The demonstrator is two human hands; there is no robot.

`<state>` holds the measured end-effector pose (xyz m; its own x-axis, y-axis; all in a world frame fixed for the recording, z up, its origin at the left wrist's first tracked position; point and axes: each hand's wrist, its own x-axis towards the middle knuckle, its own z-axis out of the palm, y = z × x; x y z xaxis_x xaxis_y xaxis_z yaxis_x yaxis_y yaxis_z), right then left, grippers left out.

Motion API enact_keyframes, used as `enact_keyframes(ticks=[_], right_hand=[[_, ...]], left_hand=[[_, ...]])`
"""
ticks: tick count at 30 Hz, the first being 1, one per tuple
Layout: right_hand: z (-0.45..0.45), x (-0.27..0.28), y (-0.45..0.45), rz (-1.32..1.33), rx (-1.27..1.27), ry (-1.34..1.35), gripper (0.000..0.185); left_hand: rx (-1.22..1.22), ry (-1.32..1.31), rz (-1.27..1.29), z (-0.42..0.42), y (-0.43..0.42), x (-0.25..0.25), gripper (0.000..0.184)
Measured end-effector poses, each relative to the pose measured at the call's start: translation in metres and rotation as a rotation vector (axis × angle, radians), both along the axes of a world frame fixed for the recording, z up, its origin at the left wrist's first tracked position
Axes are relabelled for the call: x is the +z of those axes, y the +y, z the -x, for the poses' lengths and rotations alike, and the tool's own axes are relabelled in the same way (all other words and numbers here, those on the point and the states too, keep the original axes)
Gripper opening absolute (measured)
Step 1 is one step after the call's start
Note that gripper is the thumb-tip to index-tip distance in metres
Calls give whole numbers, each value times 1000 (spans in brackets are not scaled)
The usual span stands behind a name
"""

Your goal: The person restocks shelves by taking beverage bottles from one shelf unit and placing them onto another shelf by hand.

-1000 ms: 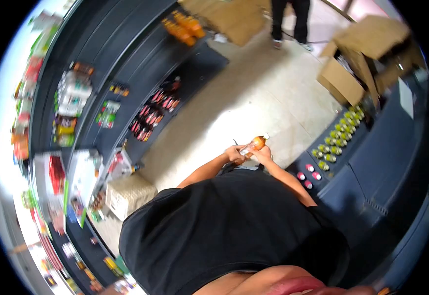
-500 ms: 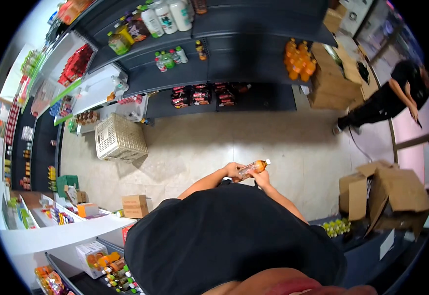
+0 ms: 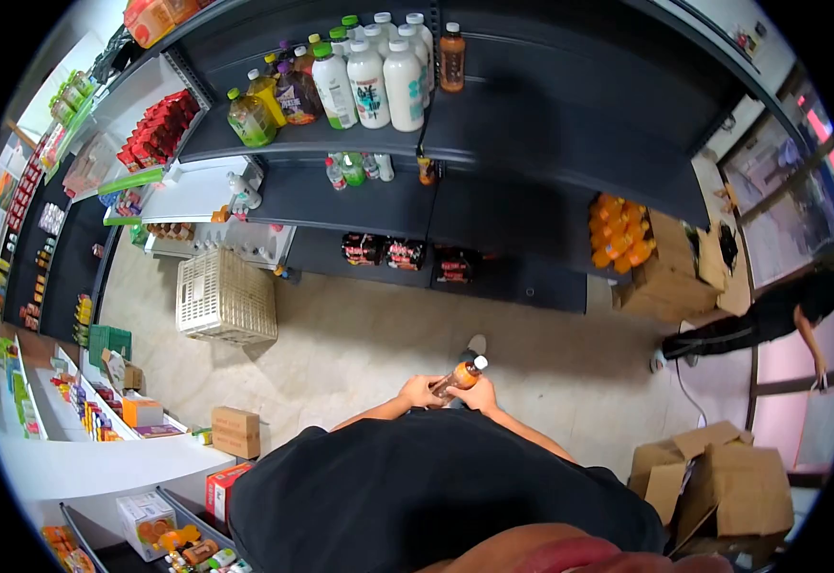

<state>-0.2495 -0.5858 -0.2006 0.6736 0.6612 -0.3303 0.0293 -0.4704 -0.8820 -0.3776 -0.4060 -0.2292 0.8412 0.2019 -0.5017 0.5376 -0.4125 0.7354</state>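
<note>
A small plastic bottle (image 3: 461,373) with a white cap and an orange-brown label or drink is held in front of my waist. It tilts, cap end up and to the right. My left hand (image 3: 419,392) is closed around its lower end. My right hand (image 3: 479,394) grips it nearer the cap, fingers wrapped on its side. Part of the bottle is hidden by my fingers. Ahead, a dark shelf (image 3: 532,134) bears white milk-like bottles (image 3: 404,91), a green-capped juice bottle (image 3: 251,118) and a brown bottle (image 3: 451,59) standing alone.
Orange drink bottles (image 3: 620,232) fill the right end of the middle shelf. Dark shrink-wrapped packs (image 3: 405,253) lie on the bottom shelf. A cream plastic crate (image 3: 228,298) stands on the floor at left, open cardboard boxes (image 3: 732,487) at right. Another person (image 3: 770,320) stands at the far right.
My view has shifted closer to the shelves and tilted up, and one of my shoes now shows ahead. Both hands still hold the bottle, now turned more upright. The other person has bent lower.
</note>
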Motion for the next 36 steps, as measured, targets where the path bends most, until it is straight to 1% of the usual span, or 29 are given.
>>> enact_keyframes(ticks=[1,3,4,5,7,9,11,13,15,16,17,19,20,22,25,29,31,32,35,36], right_hand=[[-24,-4,16,-55,-33,48,61],[-77,22,52,-72,-40,-167,61],[-104,55,69,-137,-85,-150,62],[-138,75,84,-270,-3,-210,70],[-197,125,117,-436,94,-331,77],[-241,180,154,-602,136,-384,80],[-286,200,193,-669,124,-359,76],[-324,234,231,-603,43,-472,69],[-349,277,276,-681,-60,-576,60],[-366,275,302,-702,-100,-657,55],[-376,277,325,-639,-177,-671,53],[-400,279,366,-627,-191,-542,53],[-408,281,380,-630,-219,-541,54],[-410,282,398,-621,-282,-526,55],[-419,263,423,-587,-335,-501,61],[-431,254,450,-458,-376,-734,71],[-438,250,466,-382,-428,-908,74],[-439,254,469,-311,-442,-929,79],[-449,255,478,-225,-430,-829,85],[-453,253,480,-225,-421,-811,89]], left_hand=[[47,-66,-3,-15,9,10,76],[142,-218,-29,-70,44,34,75],[194,-315,-48,-98,56,67,73],[244,-416,-77,-127,74,107,71],[245,-608,-194,-182,107,168,72],[189,-763,-287,-232,141,225,70],[230,-899,-272,-275,167,268,68],[270,-1021,-361,-314,197,303,64],[481,-1127,-299,-351,225,314,58],[496,-1143,-274,-365,237,319,60],[467,-1068,-237,-375,251,314,65],[391,-928,-154,-397,280,307,76],[344,-816,-86,-403,289,308,86],[292,-768,-98,-412,307,310,88],[260,-751,-62,-425,328,301,90],[299,-833,44,-443,347,269,93],[289,-887,146,-450,350,257,93],[282,-909,201,-453,348,255,93],[250,-1015,298,-462,346,256,90],[213,-939,378,-461,349,261,89]])
